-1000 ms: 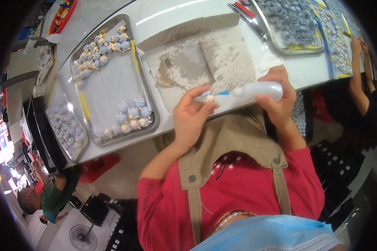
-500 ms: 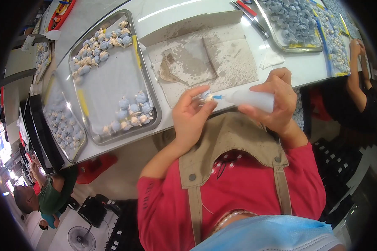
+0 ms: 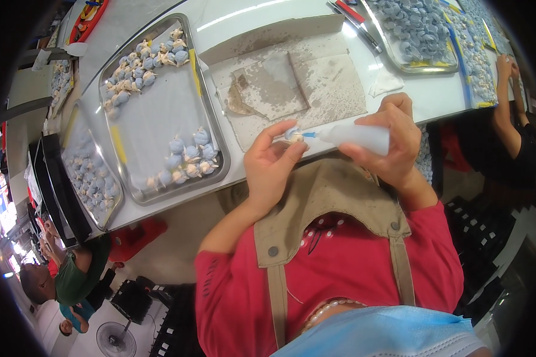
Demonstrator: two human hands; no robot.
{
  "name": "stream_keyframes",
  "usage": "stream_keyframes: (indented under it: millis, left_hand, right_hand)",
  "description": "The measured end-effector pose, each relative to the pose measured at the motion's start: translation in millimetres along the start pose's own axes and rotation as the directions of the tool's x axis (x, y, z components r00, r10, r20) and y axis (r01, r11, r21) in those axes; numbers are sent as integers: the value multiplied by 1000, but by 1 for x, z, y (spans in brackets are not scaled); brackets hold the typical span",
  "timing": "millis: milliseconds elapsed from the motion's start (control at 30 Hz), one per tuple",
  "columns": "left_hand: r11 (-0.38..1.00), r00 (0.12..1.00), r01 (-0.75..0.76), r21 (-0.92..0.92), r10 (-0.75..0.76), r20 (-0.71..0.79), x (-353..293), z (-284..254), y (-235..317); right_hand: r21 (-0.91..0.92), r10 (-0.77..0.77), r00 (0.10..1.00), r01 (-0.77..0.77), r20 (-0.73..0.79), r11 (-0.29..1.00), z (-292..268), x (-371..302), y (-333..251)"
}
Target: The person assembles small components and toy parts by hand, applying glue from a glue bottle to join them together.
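Observation:
My left hand (image 3: 272, 163) pinches a small blue-and-cream figure (image 3: 292, 134) between thumb and fingers, above the table's front edge. My right hand (image 3: 397, 135) is wrapped round a translucent white squeeze bottle (image 3: 363, 138), held almost level. The bottle's thin blue nozzle points left and meets or nearly meets the figure; whether they touch I cannot tell. To the left lies a metal tray (image 3: 225, 156) lined with pale paper, with similar figures grouped at its far end (image 3: 138, 70) and near end (image 3: 187, 156).
A stained cardboard piece (image 3: 339, 83) lies beyond my hands, with a crumpled white tissue (image 3: 387, 84) and pens (image 3: 363, 34) beside it. At the far right, a tray (image 3: 420, 35) holds many grey-blue parts. Another tray of figures (image 3: 92, 172) is at the left. A co-worker's arms (image 3: 507, 113) are at right.
My hands, the bottle and the figure stay nearly in place, with only slight shifts. In the lower left background, a person in teal has come further into view.

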State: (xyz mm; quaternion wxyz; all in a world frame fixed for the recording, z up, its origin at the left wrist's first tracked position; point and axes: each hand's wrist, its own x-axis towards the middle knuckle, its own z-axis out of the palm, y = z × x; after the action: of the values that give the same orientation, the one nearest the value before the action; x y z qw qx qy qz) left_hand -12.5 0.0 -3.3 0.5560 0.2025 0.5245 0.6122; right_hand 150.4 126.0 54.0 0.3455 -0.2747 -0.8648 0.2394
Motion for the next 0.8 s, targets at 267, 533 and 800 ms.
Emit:
stream_keyframes:
  millis: [267, 533, 800]
  left_hand:
    - [991, 1000, -22, -131, 20, -19, 5, 1, -5]
    - [989, 1000, -3, -147, 1, -15, 5, 4, -3]
    - [984, 1000, -4, -180, 4, -2, 6, 1, -4]
  right_hand:
    - [30, 60, 997, -59, -52, 998, 1, -3, 10]
    - [24, 28, 999, -27, -38, 999, 2, 0, 9]
    - [38, 40, 998, -38, -45, 999, 6, -3, 12]
